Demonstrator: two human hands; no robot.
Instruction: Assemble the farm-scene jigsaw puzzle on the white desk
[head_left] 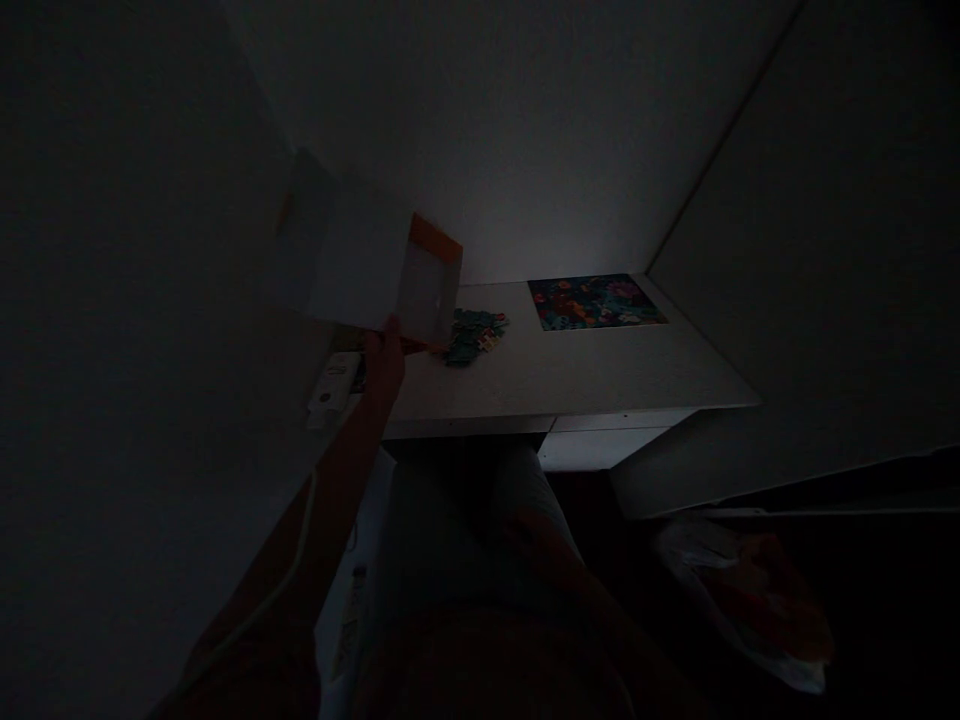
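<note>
The view is very dark. My left hand grips the lower edge of a box with a pale inside and orange sides, held up tilted over the left end of the desk. Right beside the box, a heap of puzzle pieces, mostly green with a few pale ones, lies on the white desk. Farther right, a colourful picture sheet lies flat against the wall. My right hand is low, at my thigh, away from the desk; its fingers are lost in the dark.
A small white object lies at the desk's left end, partly behind my arm. Drawers sit under the desk's front right. On the floor at right is a plastic bag with something orange-red inside. Walls close in behind and on both sides.
</note>
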